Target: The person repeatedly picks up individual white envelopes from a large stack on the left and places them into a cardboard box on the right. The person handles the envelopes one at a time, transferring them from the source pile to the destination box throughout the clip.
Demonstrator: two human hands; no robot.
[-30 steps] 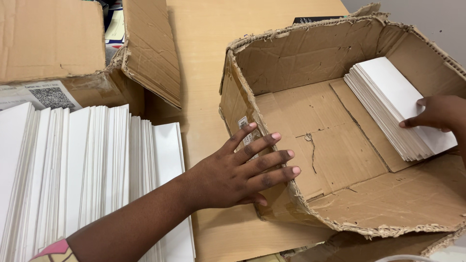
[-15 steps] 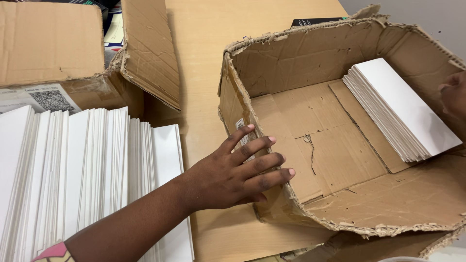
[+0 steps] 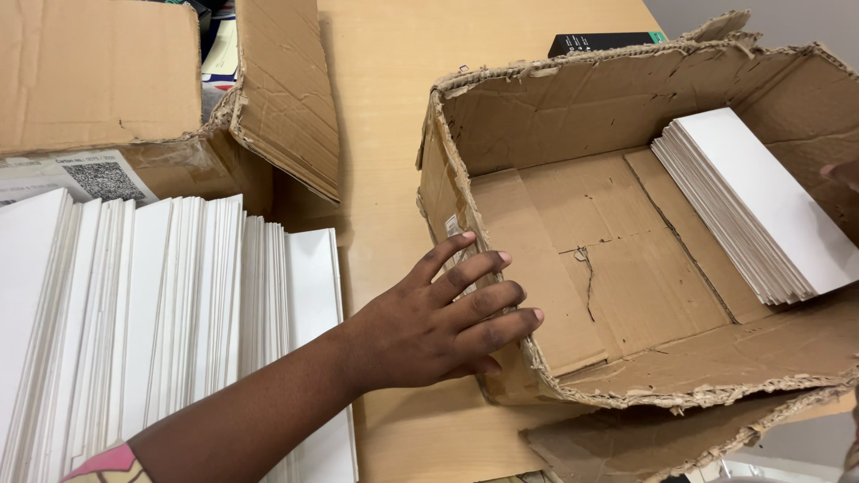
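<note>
The left hand (image 3: 438,326) lay flat, fingers spread, gripping nothing, against the torn left wall of the cardboard box (image 3: 465,224). White sheets (image 3: 761,201) leaned at its right side; the box floor between was bare. The right hand (image 3: 843,172) barely showed, its grip unclear.

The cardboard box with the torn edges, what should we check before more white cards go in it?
1. Cardboard box steadied: ok, left hand lies on its near wall.
2. Room inside: ok, bare floor beside the white stack in the box.
3. That stack is tidy: ok, leaning against the right wall.
4. More cards within reach: ok, white card rows on the left.
5. Right hand free: cannot tell, only its edge shows.
</note>
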